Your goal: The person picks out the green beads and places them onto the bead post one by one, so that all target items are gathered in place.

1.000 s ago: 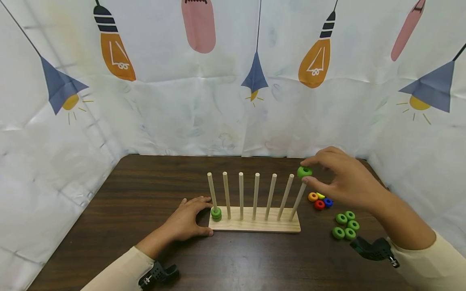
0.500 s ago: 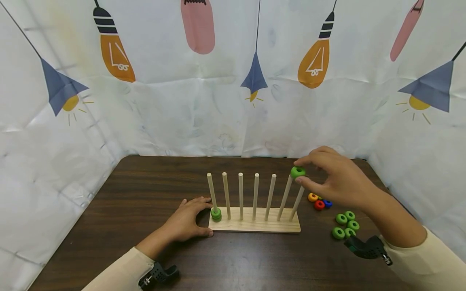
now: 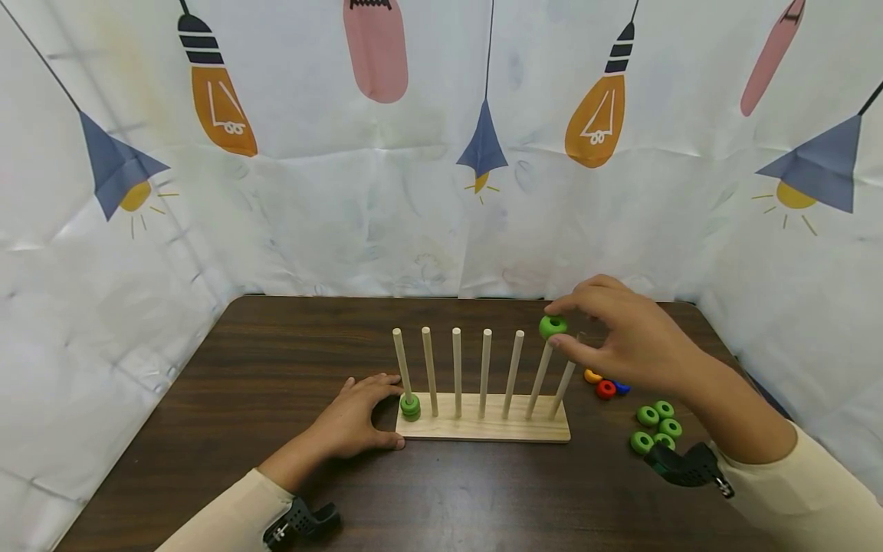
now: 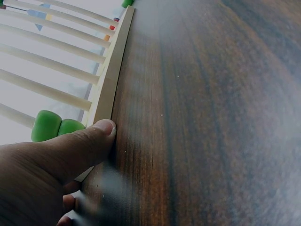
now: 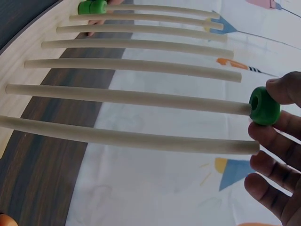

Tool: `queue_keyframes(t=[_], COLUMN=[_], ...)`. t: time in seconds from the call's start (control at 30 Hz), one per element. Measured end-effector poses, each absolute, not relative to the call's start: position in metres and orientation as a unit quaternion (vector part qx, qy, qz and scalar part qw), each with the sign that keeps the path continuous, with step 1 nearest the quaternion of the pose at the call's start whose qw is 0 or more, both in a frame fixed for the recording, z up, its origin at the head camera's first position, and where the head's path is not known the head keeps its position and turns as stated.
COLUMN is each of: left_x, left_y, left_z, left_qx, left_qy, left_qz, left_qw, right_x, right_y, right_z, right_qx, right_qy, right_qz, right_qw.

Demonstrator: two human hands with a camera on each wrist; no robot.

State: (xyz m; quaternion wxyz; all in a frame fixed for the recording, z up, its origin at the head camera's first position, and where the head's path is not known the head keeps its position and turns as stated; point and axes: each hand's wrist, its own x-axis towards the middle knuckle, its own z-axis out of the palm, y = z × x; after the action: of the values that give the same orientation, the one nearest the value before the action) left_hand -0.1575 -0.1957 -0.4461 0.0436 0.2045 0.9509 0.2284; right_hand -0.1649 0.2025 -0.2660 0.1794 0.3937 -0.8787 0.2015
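Observation:
A wooden peg stand (image 3: 483, 428) with a row of upright pegs sits on the dark table. My left hand (image 3: 355, 418) grips its left end, thumb (image 4: 101, 132) against the front edge and fingers toward the back. Green ring beads (image 3: 410, 408) are stacked low on the leftmost peg, beside that hand. With thumb and fingertips, my right hand (image 3: 621, 333) pinches another green ring bead (image 3: 553, 326) at the top of the second peg from the right (image 5: 141, 97). Its hole faces the peg tip; whether the tip is inside I cannot tell.
Loose green ring beads (image 3: 648, 416) lie on the table to the right, partly under the right wrist. Behind them are a red bead (image 3: 605, 389), an orange bead (image 3: 592, 376) and a blue bead (image 3: 622, 388). A printed cloth (image 3: 359, 230) hangs behind the table (image 3: 276, 345).
My right hand has moved left with the green bead, from over the rightmost peg to the second peg from the right. The left hand and the stand have stayed put.

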Motion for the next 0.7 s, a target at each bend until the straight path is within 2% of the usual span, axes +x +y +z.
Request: queue_keyframes(t=[0.7], left_x=[-0.158], left_y=[-0.196], left_z=[-0.448], left_qx=[0.207], left_qy=[0.950], left_qz=[0.230], left_qw=[0.042], right_x=[-0.170], right_y=[0.187], right_z=[-0.267], right_qx=[0.405], right_qy=[-0.874], right_qz=[0.209], right_qw=[0.167])
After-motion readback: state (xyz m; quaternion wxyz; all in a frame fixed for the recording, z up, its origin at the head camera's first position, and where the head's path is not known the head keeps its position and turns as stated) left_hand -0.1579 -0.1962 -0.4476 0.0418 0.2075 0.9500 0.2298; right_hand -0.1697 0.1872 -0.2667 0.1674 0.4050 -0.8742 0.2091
